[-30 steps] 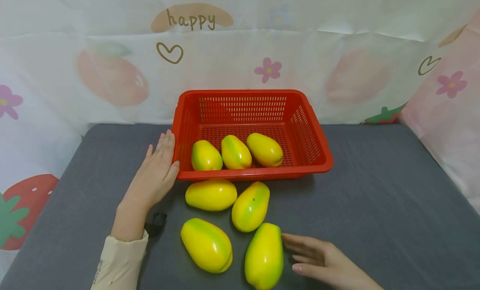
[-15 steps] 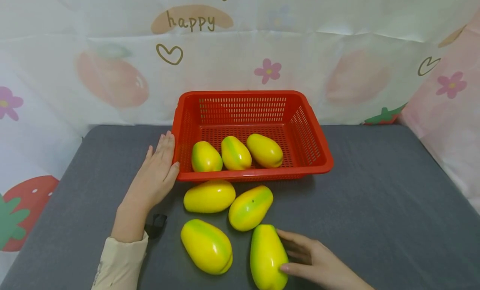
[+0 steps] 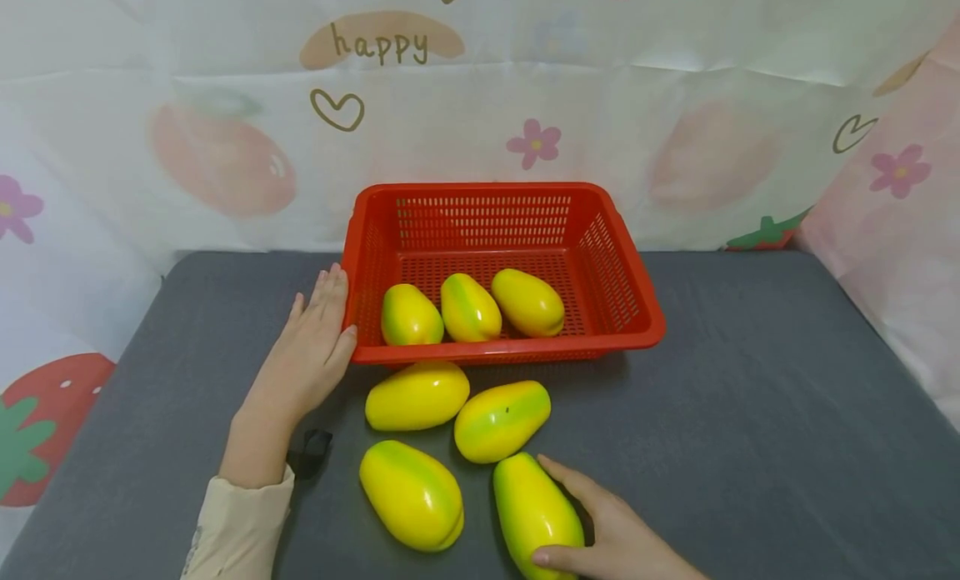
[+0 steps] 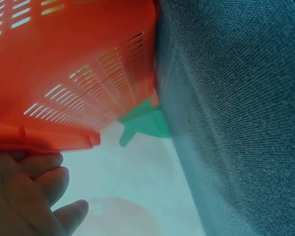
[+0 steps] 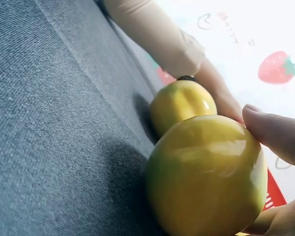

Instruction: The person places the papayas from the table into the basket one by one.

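My left hand (image 3: 307, 351) lies with straight fingers along the left side of the red plastic basket (image 3: 630, 272), touching its rim. In the left wrist view, the fingers (image 4: 51, 184) sit against the edge of the basket (image 4: 88, 54). With thumb and fingers spread round it, my right hand (image 3: 611, 522) grips a yellow-green papaya (image 3: 532, 513) at the front of the table. The right wrist view has the thumb (image 5: 275, 130) on this papaya (image 5: 206, 182); part of the other fingers is hidden behind it. Three papayas (image 3: 471, 307) lie inside the basket near its front wall.
Loose on the grey table (image 3: 750, 413) are a papaya (image 3: 417, 397) by the basket's front, one beside it (image 3: 502, 422), and a larger one (image 3: 412, 497) nearer me. A small black object (image 3: 311, 451) is by my left wrist. A printed cloth (image 3: 465, 105) hangs behind.
My right hand has moved left onto the front papaya and taken hold of it, tilting it. The papaya just beyond has turned slightly. The left hand stays at the basket.
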The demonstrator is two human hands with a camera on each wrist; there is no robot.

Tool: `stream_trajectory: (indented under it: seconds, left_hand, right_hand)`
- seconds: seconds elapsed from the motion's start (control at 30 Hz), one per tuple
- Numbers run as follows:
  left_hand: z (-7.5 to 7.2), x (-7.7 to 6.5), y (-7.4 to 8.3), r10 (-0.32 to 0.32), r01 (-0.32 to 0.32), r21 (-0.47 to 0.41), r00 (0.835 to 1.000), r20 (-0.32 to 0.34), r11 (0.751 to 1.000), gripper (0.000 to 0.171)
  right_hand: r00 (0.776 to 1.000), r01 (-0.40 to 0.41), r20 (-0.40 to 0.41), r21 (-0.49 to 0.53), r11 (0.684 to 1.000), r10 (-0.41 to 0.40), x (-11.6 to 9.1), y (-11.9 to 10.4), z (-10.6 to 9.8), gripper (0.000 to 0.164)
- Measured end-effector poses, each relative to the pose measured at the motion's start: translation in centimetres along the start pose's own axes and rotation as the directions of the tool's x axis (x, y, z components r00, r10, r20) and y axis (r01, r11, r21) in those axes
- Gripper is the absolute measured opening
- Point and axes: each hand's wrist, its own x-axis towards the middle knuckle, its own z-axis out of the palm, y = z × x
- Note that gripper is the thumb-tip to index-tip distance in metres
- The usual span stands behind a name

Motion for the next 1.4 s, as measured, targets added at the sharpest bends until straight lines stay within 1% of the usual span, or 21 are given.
stream_trajectory:
  seconds: [0.13, 0.27, 0.57, 0.9, 1.13, 1.27, 1.4]
  left_hand:
    - [0.0, -0.1, -0.1, 0.004, -0.004, -0.006, 1.000, -0.005, 1.000, 0.065]
    - [-0.1, -0.1, 0.0, -0.001, 0.001, 0.000, 1.000, 0.001, 1.000, 0.065]
    - [-0.3, -0.1, 0.1, -0.013, 0.013, 0.004, 1.000, 0.022, 1.000, 0.065]
    - [-0.2, -0.1, 0.0, 0.000, 0.000, 0.000, 1.000, 0.003, 1.000, 0.065]
    - [-0.2, -0.1, 0.0, -0.016, 0.016, -0.004, 1.000, 0.023, 1.000, 0.065]
    - [-0.2, -0.1, 0.0, -0.016, 0.016, -0.005, 1.000, 0.018, 1.000, 0.065]
    - [-0.2, 0.0, 0.0, -0.016, 0.016, 0.001, 1.000, 0.015, 1.000, 0.065]
  right_hand:
    - [1.000, -0.021, 0.005, -0.010, 1.000, 0.021, 0.0, 0.1, 0.1, 0.085]
    - [1.000, -0.020, 0.014, -0.004, 1.000, 0.020, 0.1, 0.0, -0.1, 0.085]
    - [0.999, -0.011, 0.050, 0.028, 1.000, 0.009, -0.1, -0.3, -1.3, 0.081]
    - [0.997, 0.003, 0.072, 0.117, 0.993, -0.011, -0.5, -0.4, -2.5, 0.078]
    - [0.997, -0.008, 0.078, 0.152, 0.988, -0.004, -0.8, -0.6, -3.2, 0.077]
    - [0.996, 0.000, 0.088, 0.176, 0.984, -0.016, -0.9, -0.7, -3.3, 0.077]
    - [0.994, 0.024, 0.102, 0.201, 0.979, -0.045, -1.0, -0.8, -3.5, 0.076]
